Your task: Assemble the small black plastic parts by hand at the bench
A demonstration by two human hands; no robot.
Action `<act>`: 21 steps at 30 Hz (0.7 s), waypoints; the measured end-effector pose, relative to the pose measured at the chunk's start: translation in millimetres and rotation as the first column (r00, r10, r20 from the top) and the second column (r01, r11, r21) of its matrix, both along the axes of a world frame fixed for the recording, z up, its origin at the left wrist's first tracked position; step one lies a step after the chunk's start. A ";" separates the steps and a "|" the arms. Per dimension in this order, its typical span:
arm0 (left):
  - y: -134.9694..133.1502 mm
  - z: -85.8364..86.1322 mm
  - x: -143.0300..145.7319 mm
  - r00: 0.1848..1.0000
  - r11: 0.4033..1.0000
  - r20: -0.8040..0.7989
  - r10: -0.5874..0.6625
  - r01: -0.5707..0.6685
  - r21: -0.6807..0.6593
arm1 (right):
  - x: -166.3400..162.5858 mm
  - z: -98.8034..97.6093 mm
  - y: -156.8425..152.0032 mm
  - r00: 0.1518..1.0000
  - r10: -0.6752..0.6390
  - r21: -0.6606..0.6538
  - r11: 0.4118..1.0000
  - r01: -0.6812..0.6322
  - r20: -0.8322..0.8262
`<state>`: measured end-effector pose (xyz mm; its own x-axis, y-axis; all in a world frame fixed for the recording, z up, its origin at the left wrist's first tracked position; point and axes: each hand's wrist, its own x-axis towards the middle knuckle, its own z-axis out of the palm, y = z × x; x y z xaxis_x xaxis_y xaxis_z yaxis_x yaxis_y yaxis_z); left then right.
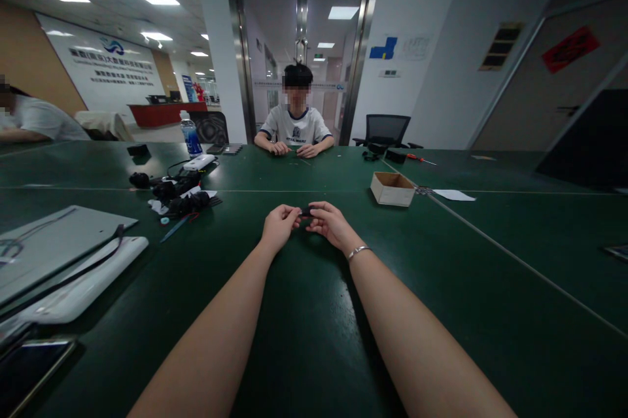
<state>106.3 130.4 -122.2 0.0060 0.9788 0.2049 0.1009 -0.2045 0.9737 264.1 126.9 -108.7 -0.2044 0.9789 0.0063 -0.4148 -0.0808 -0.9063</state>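
Note:
Between my two hands, just above the dark green table (294, 313), is a small black object (305, 212); its kind is too small to make out. My left hand (282, 225) pinches its left end between thumb and fingers. At the other end, my right hand (332, 223) grips it the same way, with a silver bracelet (360, 251) on that wrist. The fingertips cover part of the object.
An open box (392, 190) stands right of my hands. To the left lie black devices with cables (181, 195), a blue pen-like tool (174, 228), a white case (98, 280) and a phone (36, 372). A water bottle (190, 135) stands farther back. Across sits a person (294, 123).

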 end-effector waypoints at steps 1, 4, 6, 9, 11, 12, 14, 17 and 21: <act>0.6 -0.5 -0.1 1.000 1.000 0.002 -0.001 0.001 -0.003 | 0.2 -0.3 0.1 1.000 0.001 0.000 1.000 -0.001 -0.001; 1.3 -0.7 0.1 1.000 1.000 0.010 -0.004 0.004 -0.014 | 0.8 -0.8 0.0 1.000 0.004 0.000 1.000 -0.004 -0.002; 1.0 0.0 0.5 1.000 1.000 0.016 -0.004 0.005 -0.018 | 1.1 -0.8 -0.3 1.000 0.005 0.003 1.000 -0.005 -0.002; -0.5 2.1 0.8 1.000 1.000 0.017 0.001 0.000 -0.024 | 1.0 -0.9 -0.4 1.000 0.005 0.006 1.000 -0.005 0.002; -1.8 3.7 0.8 1.000 1.000 0.004 0.005 -0.005 -0.031 | 0.8 -1.1 -0.2 1.000 0.004 0.006 1.000 -0.004 0.006; -2.4 4.6 0.8 1.000 0.999 -0.001 0.009 -0.009 -0.035 | 0.7 -1.2 -0.1 1.000 0.005 0.007 1.000 -0.005 0.008; -3.4 6.1 0.6 1.000 0.999 0.001 0.014 -0.014 -0.045 | 0.7 -1.4 0.2 1.000 0.006 0.008 1.000 -0.006 0.012; -4.1 7.6 0.4 1.000 0.998 0.011 0.017 -0.017 -0.055 | 1.1 -1.7 0.4 1.000 0.013 0.012 1.000 -0.013 0.012; -3.2 7.9 0.8 1.000 0.997 0.012 0.023 -0.022 -0.069 | 1.6 -2.3 0.2 1.000 0.030 0.022 0.999 -0.030 0.002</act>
